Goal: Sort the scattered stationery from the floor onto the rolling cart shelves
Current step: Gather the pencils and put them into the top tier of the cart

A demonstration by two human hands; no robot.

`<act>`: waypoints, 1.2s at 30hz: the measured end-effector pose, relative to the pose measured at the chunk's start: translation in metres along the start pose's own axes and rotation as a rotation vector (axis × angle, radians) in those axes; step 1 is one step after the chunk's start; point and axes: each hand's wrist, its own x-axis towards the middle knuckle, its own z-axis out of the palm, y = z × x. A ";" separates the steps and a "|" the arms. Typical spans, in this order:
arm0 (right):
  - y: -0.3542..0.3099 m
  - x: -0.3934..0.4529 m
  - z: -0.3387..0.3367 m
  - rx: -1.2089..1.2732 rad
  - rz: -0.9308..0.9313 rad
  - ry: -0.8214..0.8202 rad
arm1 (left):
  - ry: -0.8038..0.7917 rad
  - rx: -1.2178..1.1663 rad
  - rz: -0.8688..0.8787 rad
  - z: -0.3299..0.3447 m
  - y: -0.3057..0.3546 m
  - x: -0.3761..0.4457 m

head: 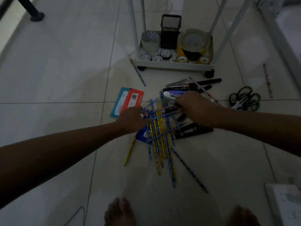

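Observation:
A heap of yellow and blue pencils (160,144) lies on the tiled floor in front of me. My left hand (132,119) grips the upper ends of several pencils at the heap's left side. My right hand (193,108) pinches a black marker (170,109) at the heap's top. More black markers (192,132) lie to the right, and pens (193,86) lie behind my right hand. The white rolling cart (175,64) stands beyond, its bottom shelf holding tape rolls (149,40) and a black mesh pen holder (170,31).
Red and teal packets (126,102) lie left of the heap. Green-handled scissors (245,98) lie at the right. Single pencils lie by the cart's left wheel (138,74) and far right (268,80). A white box (286,204) sits at lower right. My bare feet (120,212) are below.

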 end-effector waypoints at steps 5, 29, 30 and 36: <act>-0.013 0.004 -0.026 0.276 0.073 0.130 | -0.093 0.249 -0.025 -0.016 -0.003 -0.007; -0.025 0.005 0.056 0.751 0.393 0.011 | -0.183 0.192 -0.086 0.008 -0.022 -0.028; -0.022 0.005 0.057 0.685 0.399 0.036 | -0.185 0.198 -0.083 0.009 -0.022 -0.028; -0.010 0.005 0.068 0.542 0.377 -0.052 | -0.212 0.303 -0.160 0.006 -0.027 -0.033</act>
